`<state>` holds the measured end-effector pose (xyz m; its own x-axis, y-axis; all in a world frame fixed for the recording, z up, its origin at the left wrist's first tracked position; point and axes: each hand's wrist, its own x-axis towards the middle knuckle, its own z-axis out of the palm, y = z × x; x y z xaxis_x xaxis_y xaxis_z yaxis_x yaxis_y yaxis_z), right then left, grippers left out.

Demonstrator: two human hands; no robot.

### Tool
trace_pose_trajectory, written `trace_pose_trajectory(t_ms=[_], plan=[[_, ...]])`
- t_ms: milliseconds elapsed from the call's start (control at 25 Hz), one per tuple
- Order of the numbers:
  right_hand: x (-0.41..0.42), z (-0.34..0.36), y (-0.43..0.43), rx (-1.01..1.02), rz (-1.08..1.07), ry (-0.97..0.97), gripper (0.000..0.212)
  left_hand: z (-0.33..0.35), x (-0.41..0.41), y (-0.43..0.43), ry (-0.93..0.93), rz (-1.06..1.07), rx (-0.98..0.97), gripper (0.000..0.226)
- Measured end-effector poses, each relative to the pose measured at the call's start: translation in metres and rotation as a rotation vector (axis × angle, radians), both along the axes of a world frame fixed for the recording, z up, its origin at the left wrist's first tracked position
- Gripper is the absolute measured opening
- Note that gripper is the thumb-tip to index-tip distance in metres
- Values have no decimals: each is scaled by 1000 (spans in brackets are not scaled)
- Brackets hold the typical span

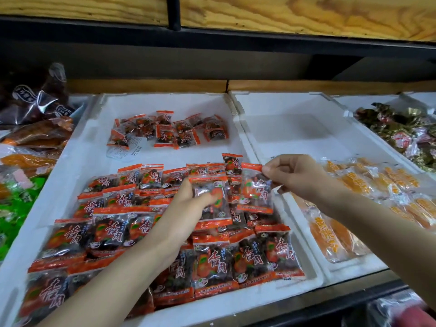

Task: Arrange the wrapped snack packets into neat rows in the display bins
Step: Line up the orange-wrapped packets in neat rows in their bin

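A white foam bin holds red-and-dark wrapped snack packets. Several lie in overlapping rows across its near half, and a loose heap sits at its far end. My left hand grips one packet from below, lifted above the rows. My right hand pinches the top corner of a second packet, which hangs upright just right of the first, near the bin's right wall.
To the right, a second white foam bin holds orange packets at its near end. Gold and green wrapped sweets fill the far right bin. Orange, dark and green packets lie at left. A wooden shelf hangs overhead.
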<state>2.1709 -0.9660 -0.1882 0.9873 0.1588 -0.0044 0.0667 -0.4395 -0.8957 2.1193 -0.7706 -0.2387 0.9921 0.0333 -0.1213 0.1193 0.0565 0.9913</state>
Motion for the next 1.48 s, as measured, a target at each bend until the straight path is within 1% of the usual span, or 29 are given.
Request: trace_pose_trajectory(t_ms=[40,80,160,200,240,280,320,360,400,480,520,600,680,720,760,840,880,920,960,1000,1080,1200,1280,1360,1400,1480], plan=[[3,-2,-3,0,-43,-29,11,-3,-1,-1,-13,-9,27,53],[5,-4,-5,52,-81,-26,9,-3,-4,-1,-34,-19,47,63],[3,-9,-3,301,-136,68,7,-3,-5,-6,-53,-22,17,91],[-2,-11,0,434,-131,126,6,-3,-3,-9,-46,-14,-21,99],[-7,-13,5,512,-106,161,6,-5,-1,-11,-40,-6,-39,105],[-12,-15,8,516,-76,166,7,-3,0,-15,-41,6,-50,111],[-15,-17,11,454,-50,137,8,-1,1,-18,-38,19,-39,114],[-17,-19,12,377,-31,91,9,0,2,-21,-34,21,-40,112],[-19,-18,12,317,-16,50,11,2,2,-22,-44,24,-40,103],[-19,-16,8,264,9,22,17,-1,3,-20,-40,13,-15,83],[-19,-15,7,226,38,24,17,-2,3,-20,-33,-4,19,81],[-15,-11,1,117,89,13,11,1,0,-22,-30,-21,100,85],[-2,-8,-7,72,74,-50,12,7,-3,-25,-26,12,105,77],[6,-7,-13,15,44,-97,12,9,-4,-25,-24,43,96,75],[14,-8,-18,-108,21,-153,11,9,-3,-25,-25,70,79,73],[25,-15,-24,-441,69,-220,6,10,-3,-20,-16,112,66,67],[29,-21,-24,-546,123,-230,8,10,-1,-16,-28,130,77,58],[31,-29,-22,-589,175,-232,10,10,0,-13,-39,140,79,46],[33,-34,-19,-595,202,-229,12,10,-1,-11,-44,141,80,34],[34,-38,-15,-590,208,-232,12,10,0,-9,-43,143,81,28],[35,-42,-11,-590,220,-237,12,9,-1,-6,-32,149,75,20],[36,-43,-11,-598,258,-226,14,10,-1,-1,12,156,60,17],[33,-39,-12,-567,252,-255,21,12,0,1,-9,133,76,19],[28,-32,-7,-474,216,-334,28,16,0,0,-73,78,72,27],[26,-26,-2,-378,205,-348,29,19,2,-1,-101,45,70,28],[23,-13,11,-172,251,-302,32,23,10,-7,-131,-7,100,33]])
